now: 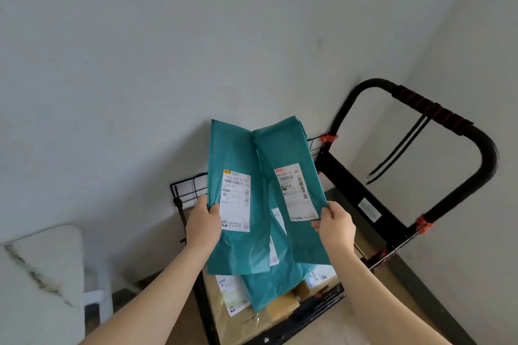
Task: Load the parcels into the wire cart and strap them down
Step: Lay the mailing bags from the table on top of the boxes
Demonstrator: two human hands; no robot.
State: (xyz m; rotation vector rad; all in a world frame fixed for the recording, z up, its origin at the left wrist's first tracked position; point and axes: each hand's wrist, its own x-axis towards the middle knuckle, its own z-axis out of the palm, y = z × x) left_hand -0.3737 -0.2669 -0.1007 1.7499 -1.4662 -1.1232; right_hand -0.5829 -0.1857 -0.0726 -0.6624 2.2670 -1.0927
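Left hand [203, 221] grips 8662 parcel [238, 148]; right hand [335, 225] grips JS9 parcel [283, 145]

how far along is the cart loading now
Done: boxes and a lower teal mailer lie in the wire cart. In hand: left hand grips the left mailer, right hand the right mailer, above it. Left: load both, then strap; black cords hang from the handle.

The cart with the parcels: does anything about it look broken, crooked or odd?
Nothing looks damaged. The teal bag in the wire cart lies askew across the cardboard boxes, and two black straps dangle loose from the handle, so nothing is tied down yet.
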